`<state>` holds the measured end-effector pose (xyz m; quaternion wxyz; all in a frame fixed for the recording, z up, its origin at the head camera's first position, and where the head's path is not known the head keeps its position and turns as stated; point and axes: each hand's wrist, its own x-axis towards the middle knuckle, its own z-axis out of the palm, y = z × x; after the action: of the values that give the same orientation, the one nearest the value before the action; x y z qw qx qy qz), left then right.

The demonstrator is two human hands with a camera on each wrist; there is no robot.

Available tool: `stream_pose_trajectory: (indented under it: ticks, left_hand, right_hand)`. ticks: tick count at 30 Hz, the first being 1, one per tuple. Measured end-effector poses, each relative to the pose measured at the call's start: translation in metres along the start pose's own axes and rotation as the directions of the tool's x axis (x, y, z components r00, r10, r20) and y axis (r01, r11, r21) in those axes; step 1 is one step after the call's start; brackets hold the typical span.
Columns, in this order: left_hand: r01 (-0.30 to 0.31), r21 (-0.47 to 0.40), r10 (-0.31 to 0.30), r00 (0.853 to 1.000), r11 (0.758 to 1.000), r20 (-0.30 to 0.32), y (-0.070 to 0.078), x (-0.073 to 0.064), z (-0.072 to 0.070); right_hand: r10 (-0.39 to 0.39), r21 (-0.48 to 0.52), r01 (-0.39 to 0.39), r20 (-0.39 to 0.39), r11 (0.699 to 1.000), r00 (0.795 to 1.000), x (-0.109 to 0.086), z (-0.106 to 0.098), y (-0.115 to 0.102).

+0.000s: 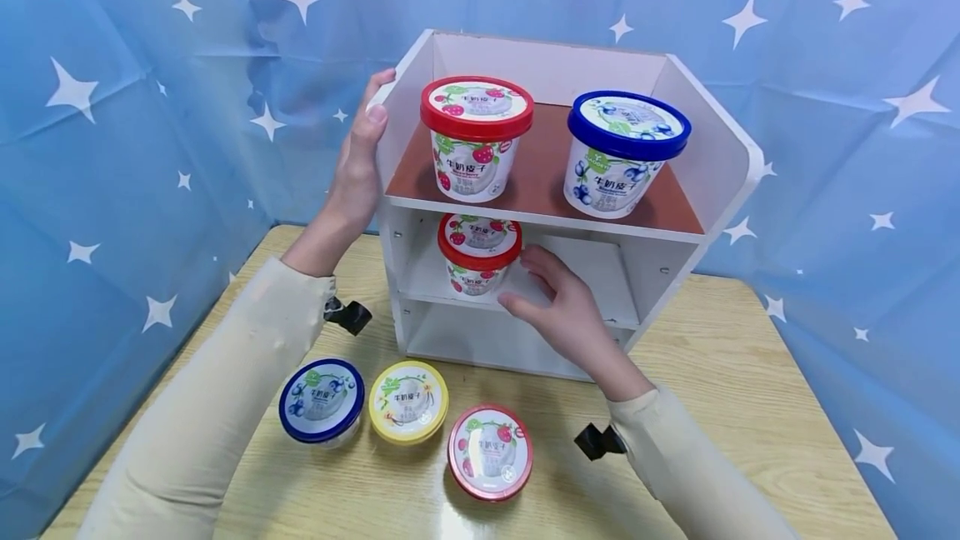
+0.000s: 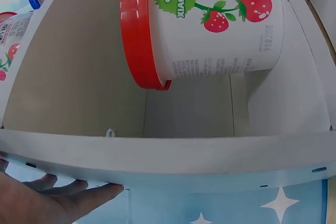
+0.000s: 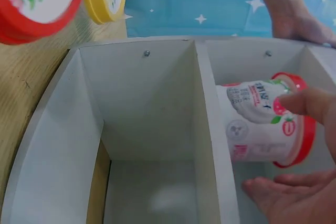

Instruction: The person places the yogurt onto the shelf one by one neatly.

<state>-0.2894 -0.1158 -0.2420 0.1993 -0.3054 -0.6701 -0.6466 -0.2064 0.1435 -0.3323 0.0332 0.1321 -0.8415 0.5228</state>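
A strawberry tub (image 1: 480, 252) with a red lid stands on the middle level of a white shelf unit (image 1: 517, 344); in the left wrist view its printed side (image 2: 220, 30) shows close up. My right hand (image 1: 562, 298) is just right of this tub, thumb and fingers spread apart, fingertips close by the lid. The right wrist view has the thumb overlapping the tub (image 3: 257, 121), with the other fingers to one side. My left hand (image 1: 360, 161) rests against the outer left side of the unit, fingers (image 2: 89, 198) extended along the panel.
On the top level stand another red-lidded strawberry tub (image 1: 476, 140) and a blue-lidded blueberry tub (image 1: 622, 152). Before the unit, on the wooden table (image 1: 720, 407), are a blue-lidded tub (image 1: 322, 401), a yellow-lidded tub (image 1: 408, 402) and a red-lidded tub (image 1: 491, 452). Starry blue curtain (image 1: 150, 148) surrounds the table.
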Motion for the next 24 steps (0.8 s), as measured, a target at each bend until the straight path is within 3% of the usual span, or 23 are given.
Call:
stream_pose_trajectory:
  ticks: [7,11,18,24]
  left_hand:
    - [0.022,0.02,-0.022,1.0,1.0,0.021,0.001,0.001,-0.004]
    - [0.027,0.039,-0.028,0.999,0.999,0.035,0.002,0.001,-0.008]
    - [0.029,0.064,-0.035,0.996,0.998,0.088,0.005,0.004,-0.017]
    - [0.063,0.092,-0.073,0.991,0.994,0.115,0.005,0.004,-0.022]
  right_hand:
    - [-0.143,0.114,0.153,-0.088,0.982,0.986,-0.032,-0.007,0.007]
    - [-0.222,0.16,0.233,-0.084,0.959,0.971,-0.052,-0.008,0.012]
    - [-0.324,0.18,0.306,0.079,0.935,0.943,-0.074,-0.007,0.038]
    - [-0.25,0.171,0.209,0.274,0.963,0.929,-0.089,-0.007,0.073]
